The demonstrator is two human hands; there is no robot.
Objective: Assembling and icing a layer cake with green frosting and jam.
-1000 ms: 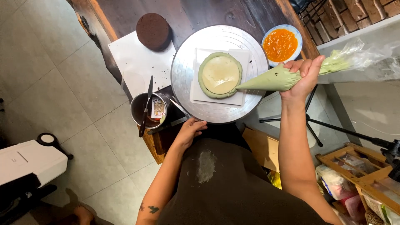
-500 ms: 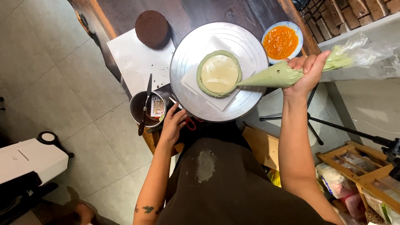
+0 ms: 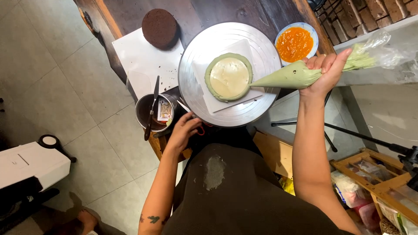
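Observation:
My right hand (image 3: 325,70) grips a piping bag (image 3: 291,76) of pale green cream, its tip at the right edge of a round cake layer (image 3: 229,76). The layer has a cream top with a green ring piped around it, and sits on a white square board on a metal turntable (image 3: 204,101). My left hand (image 3: 183,131) rests with its fingers on the near rim of the turntable, close to a red-handled tool.
A metal pot (image 3: 148,113) holding a knife and a scraper stands left of the turntable. A dark chocolate cake layer (image 3: 160,27) lies on white paper (image 3: 136,56) behind it. A bowl of orange filling (image 3: 295,43) sits at the far right. A wooden crate (image 3: 379,187) stands on the floor.
My left hand has moved up from below the table edge onto the turntable's near rim. The board and cake have turned on the turntable. The piping bag stays at the cake's edge.

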